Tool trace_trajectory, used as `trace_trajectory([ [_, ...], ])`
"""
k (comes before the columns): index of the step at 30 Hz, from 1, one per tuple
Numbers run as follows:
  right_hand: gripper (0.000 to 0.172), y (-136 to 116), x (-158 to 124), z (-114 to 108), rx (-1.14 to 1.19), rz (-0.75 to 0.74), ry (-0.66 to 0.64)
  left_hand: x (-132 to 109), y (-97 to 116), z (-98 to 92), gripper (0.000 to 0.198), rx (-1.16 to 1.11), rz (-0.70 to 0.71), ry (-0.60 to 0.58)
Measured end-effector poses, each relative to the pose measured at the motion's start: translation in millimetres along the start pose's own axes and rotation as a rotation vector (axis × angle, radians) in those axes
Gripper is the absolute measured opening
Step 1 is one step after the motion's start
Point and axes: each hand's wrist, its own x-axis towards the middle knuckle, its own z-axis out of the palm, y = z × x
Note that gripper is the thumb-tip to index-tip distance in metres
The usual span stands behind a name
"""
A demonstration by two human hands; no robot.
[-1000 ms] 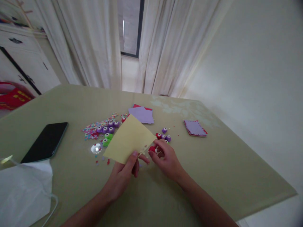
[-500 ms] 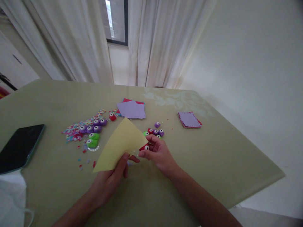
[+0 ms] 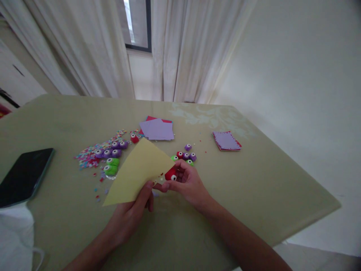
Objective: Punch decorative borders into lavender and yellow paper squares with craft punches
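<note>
A yellow sheet of paper is pinched at its lower edge by my left hand, thumb on top. Small cut-out holes show near the paper's right lower edge. My right hand has its fingers closed around a red punch with an eye on it, right at that edge. Just beyond my right hand stand several small punches, among them a red one, a purple one and a green one.
Purple punches and green punches stand left beside scattered confetti. Behind lie purple sheets; at right, a scalloped purple stack. A dark phone and a white mask are at left.
The yellow paper has tilted and shifted slightly left. The red punch in my right hand has turned, showing more of its red body, and more of the punched edge is visible.
</note>
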Motion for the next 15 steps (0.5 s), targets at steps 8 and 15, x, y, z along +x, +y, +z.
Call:
trace_trajectory([
  [8, 0.051, -0.1, -0.4, -1.9, -0.012, 0.019, -0.017, -0.2, -1.3, -0.4, 0.059, 0.031, -0.001, 0.013],
  [15, 0.048, 2.5, -0.5, -2.1, -0.01, -0.011, -0.01, 0.3, 3.2, -1.5, 0.058, 0.035, 0.015, -0.004],
])
